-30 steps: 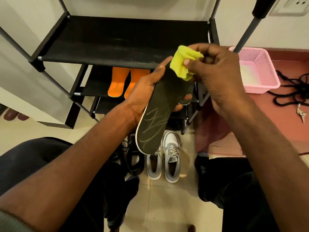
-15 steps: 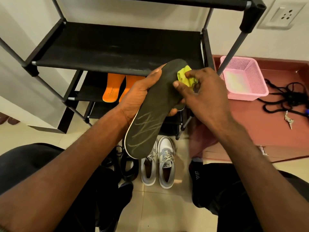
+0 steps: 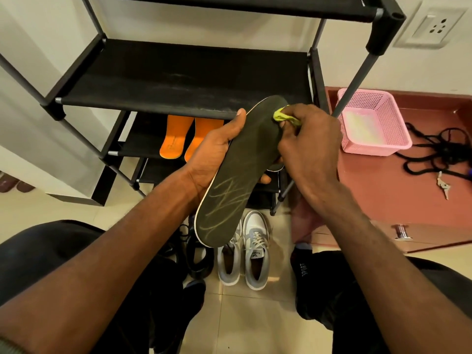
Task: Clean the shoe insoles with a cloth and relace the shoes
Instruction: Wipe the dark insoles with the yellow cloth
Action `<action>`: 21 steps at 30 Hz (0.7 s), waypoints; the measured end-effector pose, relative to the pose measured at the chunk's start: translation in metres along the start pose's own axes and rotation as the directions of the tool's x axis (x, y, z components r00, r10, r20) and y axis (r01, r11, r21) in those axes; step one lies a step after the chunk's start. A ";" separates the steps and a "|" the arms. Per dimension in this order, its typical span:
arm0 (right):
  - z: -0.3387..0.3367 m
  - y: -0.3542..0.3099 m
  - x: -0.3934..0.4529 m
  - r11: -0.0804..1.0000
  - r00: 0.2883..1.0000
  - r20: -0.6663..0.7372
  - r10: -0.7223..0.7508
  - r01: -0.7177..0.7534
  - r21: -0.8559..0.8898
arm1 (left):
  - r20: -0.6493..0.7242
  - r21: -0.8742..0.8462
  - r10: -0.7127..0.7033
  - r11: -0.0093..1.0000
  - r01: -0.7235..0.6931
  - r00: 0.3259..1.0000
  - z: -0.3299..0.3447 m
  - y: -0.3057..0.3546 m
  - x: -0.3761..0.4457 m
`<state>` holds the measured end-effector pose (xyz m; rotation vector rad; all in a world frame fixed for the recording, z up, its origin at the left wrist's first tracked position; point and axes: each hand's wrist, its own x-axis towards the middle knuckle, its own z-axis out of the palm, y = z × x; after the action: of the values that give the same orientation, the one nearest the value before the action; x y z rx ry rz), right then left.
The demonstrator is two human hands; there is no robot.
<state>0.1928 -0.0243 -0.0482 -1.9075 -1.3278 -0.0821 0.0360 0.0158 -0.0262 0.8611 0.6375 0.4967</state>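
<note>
Both hands busy — left hand (image 3: 214,152) grips dark insole (image 3: 237,180), right hand (image 3: 309,144) pinches yellow cloth (image 3: 282,116) — above tiled floor (image 3: 245,318)

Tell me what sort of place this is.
Probably a home entryway or shoe-storage corner: a black multi-tier shoe rack stands against the wall, grey-and-white sneakers sit on the tiled floor below it, and a white wall socket is mounted nearby.

I read "SPORT" in pale letters on the black sock (image 3: 304,272) at near right. Print on the orange insole (image 3: 173,139) is too blurred.
</note>
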 end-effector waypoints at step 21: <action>0.004 -0.030 -0.029 0.941 0.968 0.100 -0.231 0.196 0.276 | -0.048 -0.144 -0.005 0.990 -0.002 0.999 0.003 -0.006 -0.002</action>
<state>0.1537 -0.0399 -0.0477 -1.5617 -1.5498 0.1098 0.0376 0.0096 -0.0295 0.7143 0.6386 0.5570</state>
